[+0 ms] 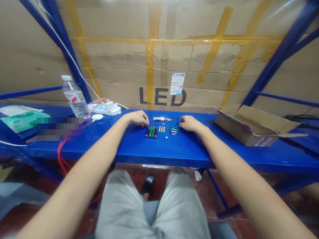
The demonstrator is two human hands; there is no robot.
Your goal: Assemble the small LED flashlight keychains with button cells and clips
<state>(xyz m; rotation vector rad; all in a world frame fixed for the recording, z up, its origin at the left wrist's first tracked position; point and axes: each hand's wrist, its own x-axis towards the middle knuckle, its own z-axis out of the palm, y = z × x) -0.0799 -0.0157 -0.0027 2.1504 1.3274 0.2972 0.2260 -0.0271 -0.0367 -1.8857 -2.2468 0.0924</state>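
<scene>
On the blue shelf top [159,147] lies a row of small tubes [151,131], purple and green, side by side. Right of them sits a cluster of button cells [161,128], then a few coloured carabiner clips [173,130]. One more small silver tube with a clip [161,119] lies farther back. My left hand [138,118] rests with curled fingers just left of the tubes, touching the top of the row. My right hand [188,123] is curled beside the clips, fingertips at them. What either hand pinches is too small to see.
A water bottle [74,98], a white power strip [104,108] with red and white cables and a white puck [97,117] stand at the left. An open cardboard box [251,126] sits at the right. A taped cardboard wall marked LED [161,96] closes the back.
</scene>
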